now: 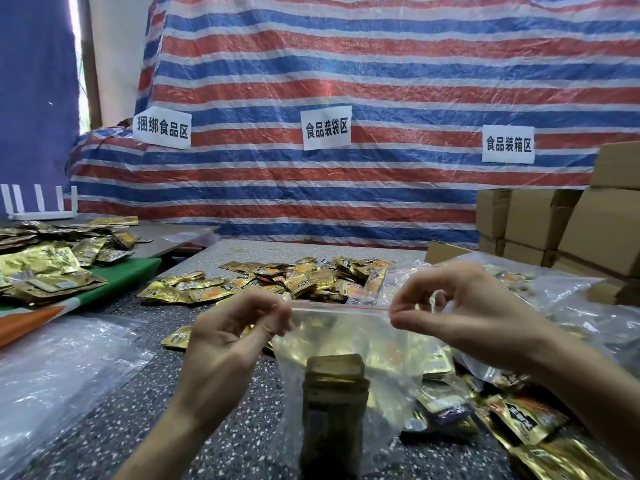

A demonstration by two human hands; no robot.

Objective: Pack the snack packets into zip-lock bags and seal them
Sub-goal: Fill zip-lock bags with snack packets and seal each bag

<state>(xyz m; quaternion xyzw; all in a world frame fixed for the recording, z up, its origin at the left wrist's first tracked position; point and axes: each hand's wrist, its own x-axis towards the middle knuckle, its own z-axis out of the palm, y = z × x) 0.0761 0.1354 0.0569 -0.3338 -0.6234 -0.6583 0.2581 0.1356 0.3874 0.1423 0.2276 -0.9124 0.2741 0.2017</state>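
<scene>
I hold a clear zip-lock bag [349, 344] up over the speckled table [214, 427]. My left hand [228, 344] pinches the left end of its red zip strip and my right hand [464, 313] pinches the right end, so the strip is stretched flat between them. Inside the bag hangs a stack of gold snack packets [334, 403]. A heap of loose gold packets [294, 278] lies on the table behind the bag, and more gold packets [519, 420] lie at the lower right.
Filled clear bags [581, 306] pile up at the right, in front of stacked cardboard boxes [561, 226]. Empty clear bags [62, 362] lie at the left. Larger gold packets [41, 268] rest on a green board. A striped tarpaulin with paper signs hangs behind.
</scene>
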